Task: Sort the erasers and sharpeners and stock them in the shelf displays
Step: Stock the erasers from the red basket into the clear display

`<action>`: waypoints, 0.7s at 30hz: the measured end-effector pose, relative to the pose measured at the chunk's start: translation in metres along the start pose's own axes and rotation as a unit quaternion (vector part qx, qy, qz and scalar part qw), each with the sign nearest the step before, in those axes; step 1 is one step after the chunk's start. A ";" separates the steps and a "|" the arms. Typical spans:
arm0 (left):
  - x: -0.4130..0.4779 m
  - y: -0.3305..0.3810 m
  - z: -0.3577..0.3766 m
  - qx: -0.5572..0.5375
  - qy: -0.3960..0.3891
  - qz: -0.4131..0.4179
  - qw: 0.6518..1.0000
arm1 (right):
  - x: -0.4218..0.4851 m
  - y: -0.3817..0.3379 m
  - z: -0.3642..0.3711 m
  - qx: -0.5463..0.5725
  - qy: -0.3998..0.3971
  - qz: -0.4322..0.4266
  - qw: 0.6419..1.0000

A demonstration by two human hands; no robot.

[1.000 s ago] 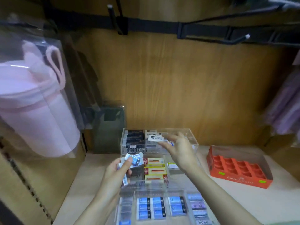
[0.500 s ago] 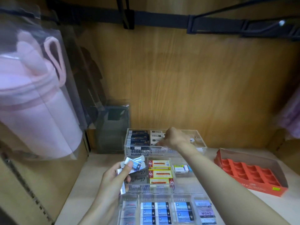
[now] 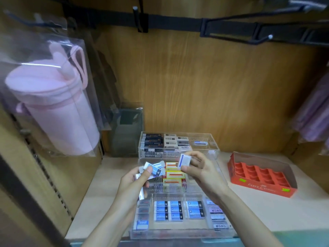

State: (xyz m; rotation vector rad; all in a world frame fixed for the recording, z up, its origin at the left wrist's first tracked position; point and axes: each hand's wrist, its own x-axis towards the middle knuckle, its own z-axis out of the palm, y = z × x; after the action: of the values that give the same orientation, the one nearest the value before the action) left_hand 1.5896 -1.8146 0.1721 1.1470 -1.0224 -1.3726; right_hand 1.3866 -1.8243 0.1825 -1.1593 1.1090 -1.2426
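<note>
1. Holding a stack of blue-and-white erasers (image 3: pixel 154 169), the left hand (image 3: pixel 132 184) hovers over the middle tray (image 3: pixel 218 167). Its fingers (image 3: pixel 145 184) curl under the stack and the thumb presses on top.
2. The right hand (image 3: pixel 201 172), near the left but not touching it, pinches one white eraser (image 3: pixel 185 160) with a blue stripe between thumb and curled fingers. This eraser is tilted and raised above the trays.
3. Three clear trays stand in a row from front to back on the shelf (image 3: pixel 106 202).
4. The back tray (image 3: pixel 213 139) holds dark erasers (image 3: pixel 153 141) at its left and beige erasers (image 3: pixel 170 139) just beside them. A lone white-and-blue one lies towards its right.
5. The middle tray holds red-and-yellow erasers (image 3: pixel 173 174) in a column, partly hidden by both hands.
6. The front tray (image 3: pixel 178 230) holds blue erasers (image 3: pixel 168 211) in neat rows and MONO erasers (image 3: pixel 216 210) at the right. The greyish ones at the left are too blurred to read.
7. An orange box (image 3: pixel 261 188) lies on the shelf to the right, apart from the trays. It has a moulded insert of cells, and its front wall reads Faber-Castell.
8. A pink pouch (image 3: pixel 53 113) in clear packing hangs at the left, and a black rail (image 3: pixel 178 22) with hooks crosses the wooden back panel.
</note>
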 end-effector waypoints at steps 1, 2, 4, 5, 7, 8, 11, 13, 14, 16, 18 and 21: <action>-0.003 0.001 0.001 -0.003 -0.001 -0.002 1.000 | -0.006 0.001 0.000 0.008 0.003 -0.009 1.000; -0.006 0.003 0.003 -0.006 -0.002 -0.003 1.000 | -0.011 0.001 0.001 0.012 0.010 -0.016 1.000; -0.011 0.005 0.005 -0.005 -0.002 0.000 1.000 | -0.019 -0.005 0.004 0.005 0.029 -0.027 0.999; -0.013 0.007 0.006 -0.007 -0.002 0.003 1.000 | -0.023 -0.008 0.006 -0.004 0.040 -0.032 0.999; -0.019 0.009 0.009 -0.016 -0.007 0.008 1.000 | -0.032 -0.014 0.010 -0.007 0.060 -0.041 0.997; -0.022 0.010 0.009 -0.020 -0.009 0.007 1.000 | -0.037 -0.014 0.012 -0.001 0.067 -0.041 0.997; -0.032 0.003 0.001 -0.030 -0.003 -0.004 1.000 | -0.059 -0.004 0.018 0.040 0.077 -0.003 0.996; -0.039 -0.005 -0.010 -0.025 0.011 -0.018 0.999 | -0.075 0.009 0.022 0.070 0.079 0.030 0.994; -0.042 -0.010 -0.015 -0.018 0.017 -0.025 0.999 | -0.083 0.017 0.025 0.083 0.079 0.045 0.992; -0.049 -0.021 -0.023 0.003 0.027 -0.034 0.999 | -0.093 0.030 0.028 0.110 0.079 0.072 0.988; -0.054 -0.033 -0.028 0.020 0.030 -0.039 0.999 | -0.098 0.038 0.030 0.138 0.079 0.088 0.983; -0.059 -0.044 -0.032 0.022 0.023 -0.046 0.998 | -0.096 0.039 0.032 0.189 0.057 0.084 0.977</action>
State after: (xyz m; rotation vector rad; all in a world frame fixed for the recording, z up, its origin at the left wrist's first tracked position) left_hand 1.6142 -1.7506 0.1293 1.2678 -0.9811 -1.3949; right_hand 1.4193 -1.7279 0.1451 -0.7011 0.9782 -1.3281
